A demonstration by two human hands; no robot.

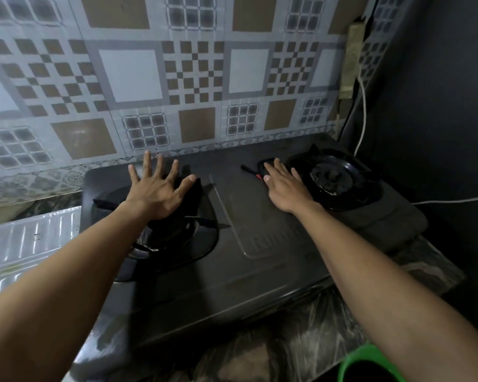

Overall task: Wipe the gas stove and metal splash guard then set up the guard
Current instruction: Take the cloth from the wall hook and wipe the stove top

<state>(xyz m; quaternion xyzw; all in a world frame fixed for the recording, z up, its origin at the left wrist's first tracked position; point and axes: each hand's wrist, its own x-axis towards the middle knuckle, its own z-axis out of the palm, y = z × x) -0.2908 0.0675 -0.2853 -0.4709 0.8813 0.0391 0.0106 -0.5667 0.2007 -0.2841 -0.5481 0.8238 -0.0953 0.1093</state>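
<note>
L hand [160, 188], fingers spread, is pressing a dark cloth [190, 195] flat on the gas stove [260, 271] to wipe. R hand [284, 188], flat & empty, is prob. bracing the stove.

patterned tile wall [193, 73] | dark side wall [439, 92] | marble counter [301, 334] | dim light

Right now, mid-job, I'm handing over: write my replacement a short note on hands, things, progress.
Left hand: open, fingers spread, pressing the dark cloth by the left burner.
Right hand: open, flat on the stove centre, fingertips at a small black-and-red item.
Splash guard: lying flat left of the stove, not set up.
Done: cannot tell how much is wiped.
Left: finish the stove, wipe the guard, stand it up.
</note>
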